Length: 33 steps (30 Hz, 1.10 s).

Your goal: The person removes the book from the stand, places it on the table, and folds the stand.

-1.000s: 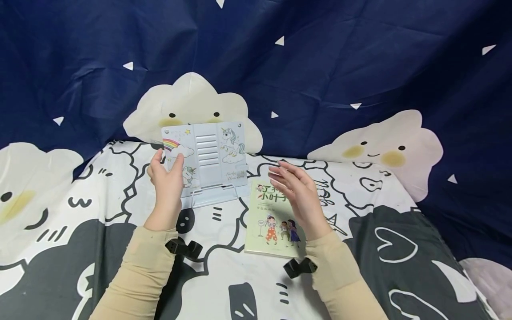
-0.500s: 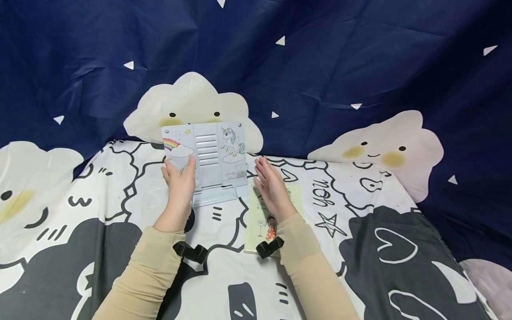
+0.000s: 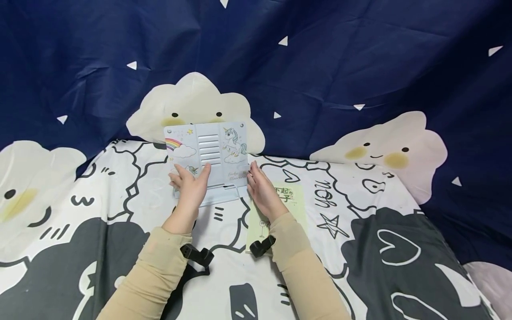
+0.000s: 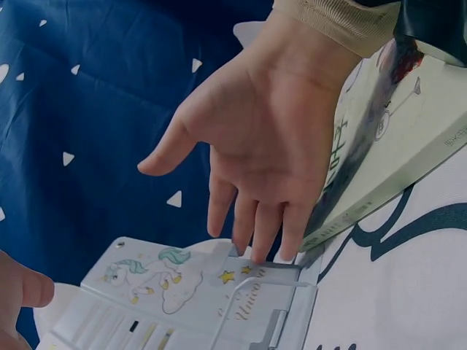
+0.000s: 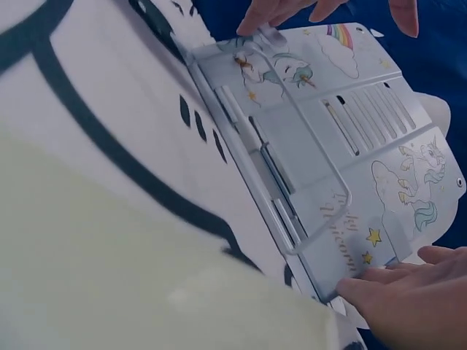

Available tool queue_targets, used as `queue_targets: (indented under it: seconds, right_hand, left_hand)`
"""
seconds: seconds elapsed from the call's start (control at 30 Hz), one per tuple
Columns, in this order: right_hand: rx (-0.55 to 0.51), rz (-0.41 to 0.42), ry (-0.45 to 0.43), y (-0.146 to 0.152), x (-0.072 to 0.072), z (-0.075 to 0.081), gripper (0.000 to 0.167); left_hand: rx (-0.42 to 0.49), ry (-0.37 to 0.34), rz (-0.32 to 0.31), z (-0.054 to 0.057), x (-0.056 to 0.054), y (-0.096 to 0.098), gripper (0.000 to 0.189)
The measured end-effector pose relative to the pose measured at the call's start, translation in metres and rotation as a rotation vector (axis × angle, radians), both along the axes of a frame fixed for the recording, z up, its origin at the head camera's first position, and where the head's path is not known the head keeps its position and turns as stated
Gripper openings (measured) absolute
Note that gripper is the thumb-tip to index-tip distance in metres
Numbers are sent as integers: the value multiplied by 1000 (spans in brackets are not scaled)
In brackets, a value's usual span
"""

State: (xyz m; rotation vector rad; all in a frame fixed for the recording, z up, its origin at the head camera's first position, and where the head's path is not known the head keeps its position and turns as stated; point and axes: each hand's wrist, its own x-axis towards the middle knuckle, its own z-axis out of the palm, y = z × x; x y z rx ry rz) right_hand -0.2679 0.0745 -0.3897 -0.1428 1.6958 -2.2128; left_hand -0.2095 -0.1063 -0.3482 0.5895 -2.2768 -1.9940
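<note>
A pale blue metal book stand [image 3: 210,142] with unicorns, a rainbow and slots stands tilted back. My left hand [image 3: 190,189] is at its lower left, fingers and thumb spread; in the right wrist view its fingertips touch the stand near a small side clip [image 5: 273,36]. At the stand's right edge my right hand [image 3: 265,191] rests with fingers nearly straight and thumb apart, fingertips touching the edge near another clip [image 5: 398,237]. A bent wire bar [image 5: 319,138] crosses the stand's lower front. A light green book [image 3: 298,204] lies partly hidden under my right arm.
A black-and-white cartoon cloth [image 3: 336,231] covers the surface beneath everything. Close behind the stand hangs a dark blue curtain [image 3: 304,80] with clouds and white triangles. Black camera mounts sit on both wrists.
My right hand has come left from above the book to the stand's right edge. My left hand has slid right and slightly down across the stand's front. The stand stays nearly in place.
</note>
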Motion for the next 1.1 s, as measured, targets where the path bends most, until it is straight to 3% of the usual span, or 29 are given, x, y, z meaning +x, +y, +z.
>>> queue_targets:
  seconds: [0.23, 0.5, 0.67, 1.1]
  right_hand:
    - [123, 29, 9, 2, -7, -1, 79]
    - [96, -28, -55, 3, -6, -5, 78]
    - [122, -48, -73, 6, 0, -5, 67]
    - [208, -49, -36, 18, 23, -5, 55]
  left_hand:
    - [15, 9, 12, -1, -1, -2, 100]
    - [14, 50, 44, -3, -5, -10, 97]
    - [16, 73, 46, -7, -9, -17, 95]
    - [-19, 114, -49, -13, -9, -31, 89]
